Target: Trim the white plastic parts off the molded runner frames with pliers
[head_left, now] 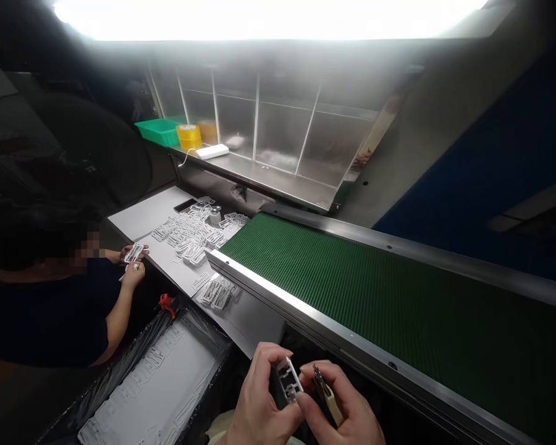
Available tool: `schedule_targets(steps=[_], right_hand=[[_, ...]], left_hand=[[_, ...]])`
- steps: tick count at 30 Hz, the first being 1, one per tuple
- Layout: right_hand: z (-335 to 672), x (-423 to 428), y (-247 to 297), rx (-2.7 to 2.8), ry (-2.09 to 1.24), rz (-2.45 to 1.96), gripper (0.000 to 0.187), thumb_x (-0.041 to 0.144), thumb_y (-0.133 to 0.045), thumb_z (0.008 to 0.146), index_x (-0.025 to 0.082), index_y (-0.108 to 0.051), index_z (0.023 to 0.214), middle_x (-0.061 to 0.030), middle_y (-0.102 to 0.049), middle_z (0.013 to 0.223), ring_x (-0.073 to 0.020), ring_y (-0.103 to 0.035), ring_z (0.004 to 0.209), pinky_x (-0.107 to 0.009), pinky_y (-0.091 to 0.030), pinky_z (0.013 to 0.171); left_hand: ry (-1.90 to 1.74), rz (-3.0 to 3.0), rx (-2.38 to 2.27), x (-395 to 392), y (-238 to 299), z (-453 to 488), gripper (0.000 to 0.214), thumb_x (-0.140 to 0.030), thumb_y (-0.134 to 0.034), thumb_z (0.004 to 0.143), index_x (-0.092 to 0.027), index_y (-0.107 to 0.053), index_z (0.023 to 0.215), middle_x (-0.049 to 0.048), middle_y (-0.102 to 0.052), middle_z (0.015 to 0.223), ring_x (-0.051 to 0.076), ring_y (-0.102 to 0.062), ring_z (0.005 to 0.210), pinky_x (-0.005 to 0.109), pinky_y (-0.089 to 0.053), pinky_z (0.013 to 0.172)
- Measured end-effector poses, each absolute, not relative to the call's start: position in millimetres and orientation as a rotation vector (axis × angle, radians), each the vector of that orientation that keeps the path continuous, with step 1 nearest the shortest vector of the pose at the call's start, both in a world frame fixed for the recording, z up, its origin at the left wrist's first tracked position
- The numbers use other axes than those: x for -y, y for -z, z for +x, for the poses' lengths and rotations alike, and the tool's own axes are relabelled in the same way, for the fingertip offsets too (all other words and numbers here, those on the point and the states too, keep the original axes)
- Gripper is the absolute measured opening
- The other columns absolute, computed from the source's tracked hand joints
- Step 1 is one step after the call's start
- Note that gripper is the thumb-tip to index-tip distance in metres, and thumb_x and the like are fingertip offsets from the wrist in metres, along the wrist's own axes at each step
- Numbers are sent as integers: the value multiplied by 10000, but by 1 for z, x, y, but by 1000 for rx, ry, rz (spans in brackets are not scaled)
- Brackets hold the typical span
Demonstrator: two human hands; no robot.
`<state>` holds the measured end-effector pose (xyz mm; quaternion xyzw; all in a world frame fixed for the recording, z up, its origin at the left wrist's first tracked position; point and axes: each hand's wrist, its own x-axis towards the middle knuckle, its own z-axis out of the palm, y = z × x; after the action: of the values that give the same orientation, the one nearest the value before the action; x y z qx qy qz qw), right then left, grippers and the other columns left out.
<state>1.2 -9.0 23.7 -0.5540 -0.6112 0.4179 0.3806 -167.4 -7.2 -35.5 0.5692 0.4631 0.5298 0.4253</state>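
Observation:
My left hand (258,402) grips a small white plastic frame part (288,377) at the bottom centre of the head view. My right hand (347,413) holds a small cutting tool with a pale handle (328,395), its dark tip close to the part. Both hands are just in front of the metal edge of the green conveyor belt (398,296). Small piles of similar white parts (217,293) lie on the grey table to the left.
A co-worker's hands (132,272) at the left hold a white part over the grey table (143,213), which carries several white parts (189,232). A black-lined box with white parts (157,383) stands below. A green tray (160,131) and yellow tape roll (189,136) sit on the steel shelf.

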Motion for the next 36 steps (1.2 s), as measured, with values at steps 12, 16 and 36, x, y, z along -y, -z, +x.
schedule_targets(steps=[12,16,36], right_hand=[[3,-10,-31,1812,-1092,-1015,47,305,-651,1097,300,-695,1110,1,-727,1017,-150,-737,892,-227,-605,817],[-6,-4,-29,1761,-1171,-1018,57,322,-656,1096,278,-689,1110,-16,-732,1032,-158,-727,911,-262,-583,823],[-11,8,-43,1604,-1133,-1071,103,282,-731,1013,240,-704,1103,-44,-748,1045,-192,-735,953,-322,-599,885]], left_hand=[[-891,922,-746,23,14,-206,797,-895,-551,938,-176,-701,1247,157,-707,1210,316,-659,1132,493,-551,1006],[-915,897,-707,30,18,-214,720,-851,-508,989,-194,-718,1196,143,-739,1176,276,-659,1054,422,-555,923],[-1061,805,-956,45,9,-198,566,-731,-653,980,-228,-771,1211,116,-778,1292,313,-741,1136,414,-626,999]])
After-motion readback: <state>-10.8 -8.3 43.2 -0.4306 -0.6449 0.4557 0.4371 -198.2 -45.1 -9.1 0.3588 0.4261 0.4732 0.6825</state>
